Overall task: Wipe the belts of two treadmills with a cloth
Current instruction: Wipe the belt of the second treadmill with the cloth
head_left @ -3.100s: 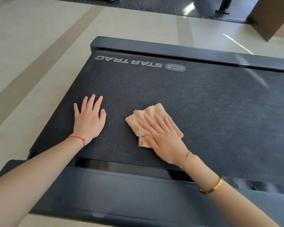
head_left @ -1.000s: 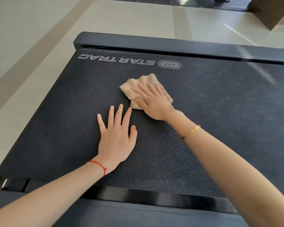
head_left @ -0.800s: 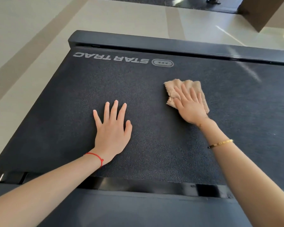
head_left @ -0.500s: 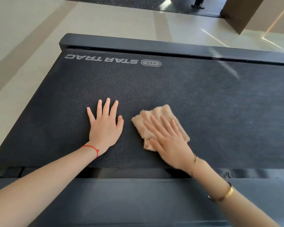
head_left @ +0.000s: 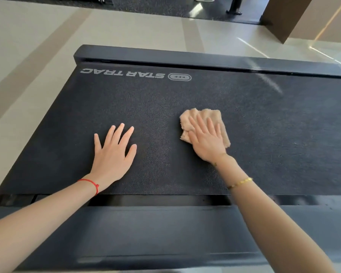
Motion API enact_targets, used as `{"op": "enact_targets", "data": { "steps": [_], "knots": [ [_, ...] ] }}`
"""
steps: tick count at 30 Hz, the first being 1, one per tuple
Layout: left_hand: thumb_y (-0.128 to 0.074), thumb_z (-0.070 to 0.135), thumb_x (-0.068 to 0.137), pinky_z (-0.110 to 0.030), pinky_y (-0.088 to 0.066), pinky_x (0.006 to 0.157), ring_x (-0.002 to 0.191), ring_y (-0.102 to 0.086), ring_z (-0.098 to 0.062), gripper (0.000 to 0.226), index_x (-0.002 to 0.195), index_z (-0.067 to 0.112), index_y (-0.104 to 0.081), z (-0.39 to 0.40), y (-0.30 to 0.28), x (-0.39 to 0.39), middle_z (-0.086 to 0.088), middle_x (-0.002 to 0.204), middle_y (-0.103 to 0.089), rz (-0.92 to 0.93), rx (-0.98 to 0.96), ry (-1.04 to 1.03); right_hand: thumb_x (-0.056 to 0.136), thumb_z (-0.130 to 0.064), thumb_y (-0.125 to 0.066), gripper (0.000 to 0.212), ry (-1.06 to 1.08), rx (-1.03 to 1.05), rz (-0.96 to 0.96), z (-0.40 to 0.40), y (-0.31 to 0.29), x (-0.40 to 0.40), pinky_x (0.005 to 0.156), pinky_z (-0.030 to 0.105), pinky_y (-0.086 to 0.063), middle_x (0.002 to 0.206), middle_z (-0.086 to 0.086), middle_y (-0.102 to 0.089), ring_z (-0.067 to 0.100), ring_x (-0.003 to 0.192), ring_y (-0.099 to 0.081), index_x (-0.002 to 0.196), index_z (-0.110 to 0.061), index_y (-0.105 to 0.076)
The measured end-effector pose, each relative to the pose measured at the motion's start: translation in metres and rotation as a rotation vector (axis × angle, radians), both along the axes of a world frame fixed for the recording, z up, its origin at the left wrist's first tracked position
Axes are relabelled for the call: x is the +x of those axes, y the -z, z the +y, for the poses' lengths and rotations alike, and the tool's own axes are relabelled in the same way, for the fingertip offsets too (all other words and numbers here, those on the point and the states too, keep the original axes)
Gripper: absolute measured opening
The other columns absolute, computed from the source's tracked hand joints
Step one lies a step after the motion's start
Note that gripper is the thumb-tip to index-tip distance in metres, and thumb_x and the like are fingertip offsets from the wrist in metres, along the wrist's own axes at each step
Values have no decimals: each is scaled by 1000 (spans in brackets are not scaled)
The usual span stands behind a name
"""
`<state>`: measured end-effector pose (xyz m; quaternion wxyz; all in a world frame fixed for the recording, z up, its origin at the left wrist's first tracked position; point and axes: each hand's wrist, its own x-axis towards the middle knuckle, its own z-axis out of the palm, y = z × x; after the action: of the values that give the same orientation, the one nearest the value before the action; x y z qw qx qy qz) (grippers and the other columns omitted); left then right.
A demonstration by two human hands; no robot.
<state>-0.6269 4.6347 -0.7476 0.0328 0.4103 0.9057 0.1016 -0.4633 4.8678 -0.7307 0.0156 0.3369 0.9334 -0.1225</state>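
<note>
Right hand (head_left: 207, 140), fingers flat, presses cloth (head_left: 202, 123) onto treadmill belt (head_left: 264, 125); left hand (head_left: 112, 156) flat, spread, left of cloth.

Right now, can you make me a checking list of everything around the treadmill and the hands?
Surface: black textured treadmill belt with pale STAR TRAC lettering.
Job's things: crumpled beige terry cloth lying on the belt.
Clutter: nothing seen.
Hands: left hand flat on the belt, fingers spread; right hand pressing flat on the cloth.
Cables: nothing seen.
Surroundings: dark side rail, beige tiled floor, brown wall panel.
</note>
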Motion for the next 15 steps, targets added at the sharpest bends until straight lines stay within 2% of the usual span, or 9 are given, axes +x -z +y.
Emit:
{"op": "enact_targets", "data": {
  "steps": [3,6,8,11,15],
  "knots": [
    [-26,45,103,-62,-2,121,155,2,-19,59,159,32,-13,-16,-1,-7,2,167,-9,-10,3,-44,107,-38,-18,54,-220,13,0,-50,2,-38,120,49,10,166,-4,4,31,152,9,157,-30,-2],
    [-27,40,104,-62,-3,121,155,0,-19,57,159,31,-14,-32,-2,-15,2,167,-9,-11,8,-89,107,-40,-20,53,-444,4,49,-101,5,-44,121,47,11,165,-7,0,25,152,9,157,-34,-6],
    [-26,39,104,-62,-3,121,155,0,-19,57,159,31,-15,-40,-3,-20,2,167,-10,-14,13,-104,106,-43,-21,52,-527,12,65,-109,5,-36,122,44,9,165,-11,-2,21,152,8,156,-38,-8],
    [-25,39,104,-62,-2,121,155,2,-18,57,159,33,-12,-44,-2,-24,4,167,-8,-20,5,-107,106,-44,-21,51,-535,19,78,-86,5,-30,123,40,9,164,-14,-2,17,152,7,156,-40,-8],
    [-27,38,104,-62,-2,121,155,-1,-20,57,159,33,-13,-43,2,-23,2,167,-10,6,10,-119,106,-44,-21,52,-377,15,65,-34,7,-50,123,42,7,165,-13,0,21,153,6,156,-39,-9]
  ]
}}
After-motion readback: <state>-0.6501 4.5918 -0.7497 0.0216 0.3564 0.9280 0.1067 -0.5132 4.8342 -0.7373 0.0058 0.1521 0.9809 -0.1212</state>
